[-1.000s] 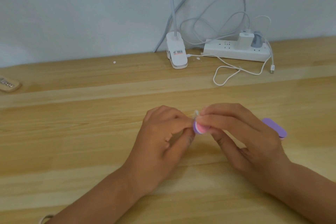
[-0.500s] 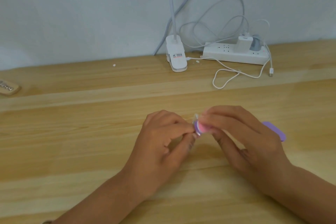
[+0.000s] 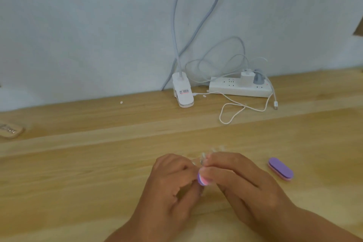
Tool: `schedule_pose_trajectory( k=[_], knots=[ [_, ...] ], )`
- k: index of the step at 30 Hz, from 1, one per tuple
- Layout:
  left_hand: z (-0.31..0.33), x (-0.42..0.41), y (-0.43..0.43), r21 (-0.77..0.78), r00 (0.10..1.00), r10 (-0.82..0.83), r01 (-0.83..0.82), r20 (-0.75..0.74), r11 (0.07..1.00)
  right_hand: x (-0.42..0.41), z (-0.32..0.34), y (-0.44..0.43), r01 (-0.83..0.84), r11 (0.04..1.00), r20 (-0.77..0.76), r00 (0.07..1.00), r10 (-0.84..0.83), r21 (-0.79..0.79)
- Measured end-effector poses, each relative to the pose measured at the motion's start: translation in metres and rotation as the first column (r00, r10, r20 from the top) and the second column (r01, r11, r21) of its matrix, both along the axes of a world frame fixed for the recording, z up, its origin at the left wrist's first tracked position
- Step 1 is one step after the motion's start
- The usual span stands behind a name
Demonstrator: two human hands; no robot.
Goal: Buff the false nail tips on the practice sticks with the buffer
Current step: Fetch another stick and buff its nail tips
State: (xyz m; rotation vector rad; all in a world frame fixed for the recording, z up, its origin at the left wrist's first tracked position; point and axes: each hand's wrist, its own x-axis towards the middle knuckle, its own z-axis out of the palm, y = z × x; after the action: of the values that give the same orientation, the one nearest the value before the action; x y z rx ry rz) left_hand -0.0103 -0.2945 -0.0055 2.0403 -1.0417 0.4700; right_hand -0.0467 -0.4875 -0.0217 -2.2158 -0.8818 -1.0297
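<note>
Buffer point(image 3: 203, 180) in right hand point(image 3: 241, 184) points toward practice sticks point(image 3: 204, 158) in left hand point(image 3: 172, 188).

A small oval buffer point(image 3: 203, 180), purple on one face with a pink and white layered edge, is gripped on its edge by the fingertips of the right hand point(image 3: 237, 180). It touches the left hand point(image 3: 172, 180), which pinches clear practice sticks point(image 3: 203, 160). Their pale false nail tips point(image 3: 216, 149) fan out just above the fingers, too blurred to count. A second buffer point(image 3: 280, 171), purple over pink, lies flat on the tabletop point(image 3: 78, 182) to the right, apart from both hands.
</note>
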Motion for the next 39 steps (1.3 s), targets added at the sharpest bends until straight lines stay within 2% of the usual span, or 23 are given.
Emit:
schedule_pose_trajectory(
  k=[2,7,11,15,18,22,27,30,34,39],
  knots=[
    [0.001,0.000,0.001,0.005,1.000,0.014,-0.014,0.000,1.000,0.002,0.001,-0.001,0.047,0.999,-0.007,0.999,-0.046,0.011],
    [0.003,0.000,0.000,-0.021,0.999,-0.035,0.034,-0.029,0.999,-0.003,0.002,0.003,-0.065,0.992,0.052,0.996,0.071,-0.108],
    [0.004,0.000,0.001,-0.026,0.994,-0.019,0.016,-0.112,1.000,0.002,0.007,-0.001,0.013,1.000,0.011,1.000,-0.013,-0.008],
    [0.004,-0.001,0.003,-0.089,0.980,-0.095,0.080,-0.175,0.993,-0.001,0.005,0.002,-0.042,0.999,0.040,0.998,0.043,-0.035],
    [0.004,0.000,0.004,-0.123,0.970,-0.107,0.081,-0.219,0.989,0.003,0.006,-0.005,-0.009,1.000,-0.025,1.000,0.009,0.017],
    [0.002,0.000,0.004,-0.130,0.970,-0.122,0.096,-0.212,0.987,-0.001,-0.003,0.003,-0.090,0.996,0.041,0.995,0.090,-0.020],
    [0.000,0.000,0.003,-0.151,0.963,-0.124,0.089,-0.240,0.984,0.002,-0.001,-0.001,-0.048,0.998,0.000,0.999,0.048,0.031],
    [0.000,0.000,0.004,-0.152,0.966,-0.133,0.100,-0.221,0.983,-0.001,-0.005,0.004,-0.083,0.995,0.074,0.993,0.087,-0.056],
    [0.001,0.000,0.005,-0.124,0.967,-0.095,0.067,-0.236,0.990,0.000,0.000,-0.003,-0.023,1.000,-0.020,1.000,0.023,0.003],
    [0.002,-0.002,0.004,-0.098,0.973,-0.091,0.072,-0.210,0.993,0.000,0.001,-0.001,0.005,0.992,0.065,0.998,0.003,-0.123]
  ],
)
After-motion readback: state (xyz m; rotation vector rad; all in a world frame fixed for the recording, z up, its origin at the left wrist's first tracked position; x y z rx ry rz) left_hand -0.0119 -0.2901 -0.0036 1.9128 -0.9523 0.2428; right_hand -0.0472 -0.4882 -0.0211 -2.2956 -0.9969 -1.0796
